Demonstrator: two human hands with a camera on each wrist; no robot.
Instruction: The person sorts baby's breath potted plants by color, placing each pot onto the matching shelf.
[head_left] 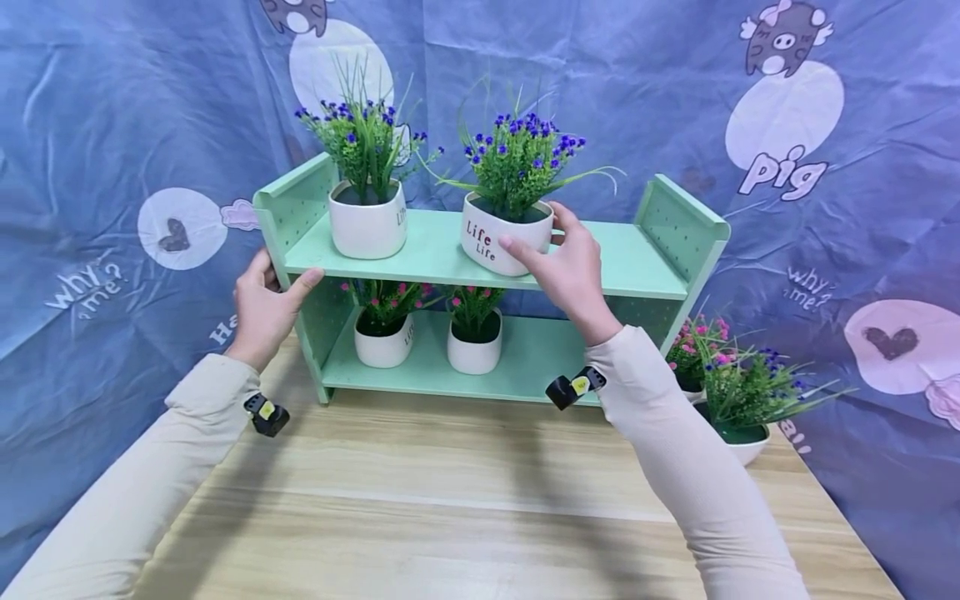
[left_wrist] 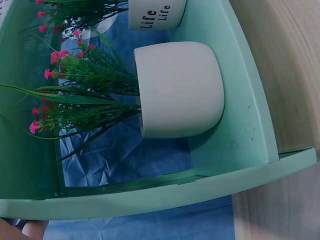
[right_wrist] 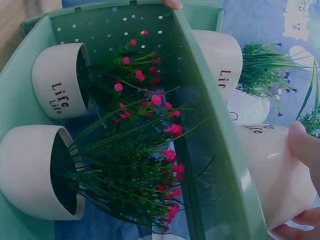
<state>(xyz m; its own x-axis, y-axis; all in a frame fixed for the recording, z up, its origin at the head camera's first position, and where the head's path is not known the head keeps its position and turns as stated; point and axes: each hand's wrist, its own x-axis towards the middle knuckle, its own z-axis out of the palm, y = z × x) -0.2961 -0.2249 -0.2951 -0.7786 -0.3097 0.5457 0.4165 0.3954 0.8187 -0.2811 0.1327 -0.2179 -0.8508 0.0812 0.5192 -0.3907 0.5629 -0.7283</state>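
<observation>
My right hand grips a white "Life" flower pot with blue-purple flowers, thumb on its front and fingers round its right side. The pot is at the upper board of a green two-tier shelf, slightly tilted in the head view. At the shelf's left end, my left hand holds the side panel, its thumb over the upper board's front edge. Near it on the upper board stands another white pot with blue-purple flowers. On the lower board are two white pots with pink flowers, a left one and a right one.
To the right of the shelf, on the wooden table, stand a pot with pink flowers and a pot with blue-purple flowers. A blue printed cloth hangs behind.
</observation>
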